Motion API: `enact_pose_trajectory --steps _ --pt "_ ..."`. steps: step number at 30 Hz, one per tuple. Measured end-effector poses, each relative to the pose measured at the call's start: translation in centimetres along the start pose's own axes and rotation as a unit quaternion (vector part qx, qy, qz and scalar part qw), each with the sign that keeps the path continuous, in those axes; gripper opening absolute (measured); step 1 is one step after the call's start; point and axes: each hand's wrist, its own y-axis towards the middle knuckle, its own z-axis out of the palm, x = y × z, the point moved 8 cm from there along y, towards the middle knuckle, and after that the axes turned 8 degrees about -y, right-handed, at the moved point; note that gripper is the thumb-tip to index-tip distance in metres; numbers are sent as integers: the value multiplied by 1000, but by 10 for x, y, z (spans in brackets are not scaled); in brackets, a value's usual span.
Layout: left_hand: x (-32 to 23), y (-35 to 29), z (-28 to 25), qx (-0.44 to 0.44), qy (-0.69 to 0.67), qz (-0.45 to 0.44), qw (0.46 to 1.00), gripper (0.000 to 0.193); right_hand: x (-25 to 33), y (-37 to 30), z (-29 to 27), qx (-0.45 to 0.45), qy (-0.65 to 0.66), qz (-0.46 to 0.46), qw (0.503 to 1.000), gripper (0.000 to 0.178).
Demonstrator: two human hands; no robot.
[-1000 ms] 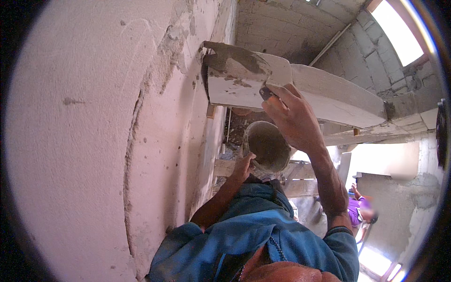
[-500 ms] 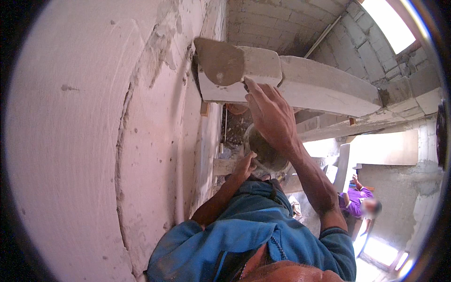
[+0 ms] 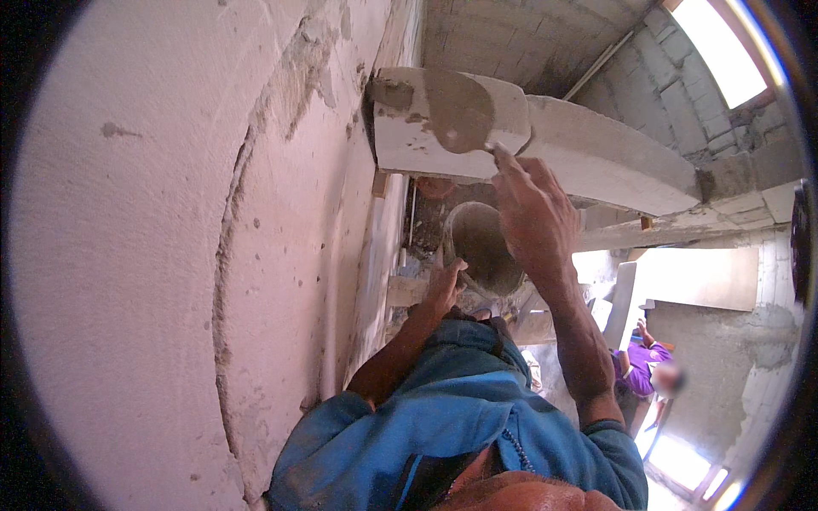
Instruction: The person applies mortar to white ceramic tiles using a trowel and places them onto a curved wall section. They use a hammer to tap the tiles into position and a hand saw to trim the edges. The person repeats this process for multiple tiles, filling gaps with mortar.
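Observation:
My right hand (image 3: 538, 217) is closed round the handle of a trowel (image 3: 462, 111). The broad, mortar-coated blade lies over the left part of a pale block (image 3: 405, 145) at the wall. A patch of wet grey mortar (image 3: 394, 92) shows on the block's top, left of the blade, with small smears below it. Lower down, my left hand (image 3: 446, 288) grips the rim of a round bucket (image 3: 487, 243), its thumb over the edge. Grey mortar appears to coat the bucket's inside. My right forearm and hand overlap the bucket's right side.
A plastered wall (image 3: 281, 247) with a long crack runs close along my left. A second long block (image 3: 613, 153) continues the row to the right. Below right, a person in purple (image 3: 641, 366) is near a pale upright board (image 3: 620, 307).
My right hand has drawn the trowel to the right along the block, leaving mortar at its left end. The left hand stays on the bucket, more of which now shows.

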Motion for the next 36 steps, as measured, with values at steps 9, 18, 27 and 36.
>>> enact_pose_trajectory --steps 9,18,27,36 --pt "28 28 -15 42 -106 36 993 61 72 26 -1 -29 1 -40 999 43" --pt "26 16 -6 152 120 115 974 82 70 20 15 -14 51 -23 998 44" --pt "30 25 -22 96 122 171 973 84 53 16 11 -5 147 33 989 42" --pt "10 0 0 -14 -53 -1 998 79 11 -40 23 14 178 60 982 52"
